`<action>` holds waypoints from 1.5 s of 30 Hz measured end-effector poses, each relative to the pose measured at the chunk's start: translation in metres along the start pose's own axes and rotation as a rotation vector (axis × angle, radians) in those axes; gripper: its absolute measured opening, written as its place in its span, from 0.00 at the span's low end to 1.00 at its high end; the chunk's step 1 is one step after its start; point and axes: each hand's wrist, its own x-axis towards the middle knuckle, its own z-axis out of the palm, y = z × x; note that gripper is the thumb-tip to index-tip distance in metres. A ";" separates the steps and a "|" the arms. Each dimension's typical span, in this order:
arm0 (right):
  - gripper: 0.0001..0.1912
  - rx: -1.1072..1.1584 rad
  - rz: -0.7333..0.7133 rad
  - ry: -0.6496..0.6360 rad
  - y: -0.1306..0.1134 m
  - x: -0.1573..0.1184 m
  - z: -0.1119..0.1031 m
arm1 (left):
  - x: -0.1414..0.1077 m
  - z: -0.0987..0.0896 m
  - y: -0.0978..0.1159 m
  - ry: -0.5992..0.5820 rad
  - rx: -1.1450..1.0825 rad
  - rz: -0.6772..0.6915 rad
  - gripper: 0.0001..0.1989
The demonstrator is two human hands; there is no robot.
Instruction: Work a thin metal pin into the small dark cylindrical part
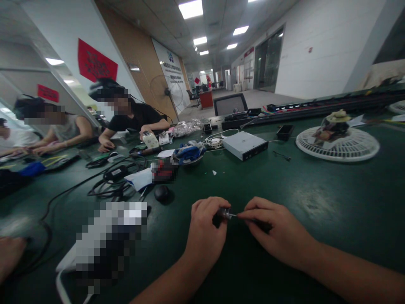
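The person's left hand (205, 228) is clamping a small metal cylinder (225, 213) in closed fingers, while the right hand (275, 230) is pinching a thin steel shaft (234, 215) against it, just above a green workbench (319, 198). Fingers are hiding most of the shaft. Farther off, a silver box (245, 145) is showing no legible label, and a red wall banner (96, 60) is bearing unreadable writing.
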 end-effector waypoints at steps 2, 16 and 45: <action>0.18 0.013 0.020 0.037 0.001 0.000 0.000 | 0.000 0.000 0.000 -0.006 -0.004 0.017 0.17; 0.18 0.050 0.015 0.003 -0.002 0.002 -0.002 | 0.000 0.000 0.000 -0.008 -0.021 0.015 0.18; 0.19 -0.081 0.018 -0.055 0.000 0.000 0.002 | 0.000 0.001 0.000 -0.004 -0.050 0.015 0.17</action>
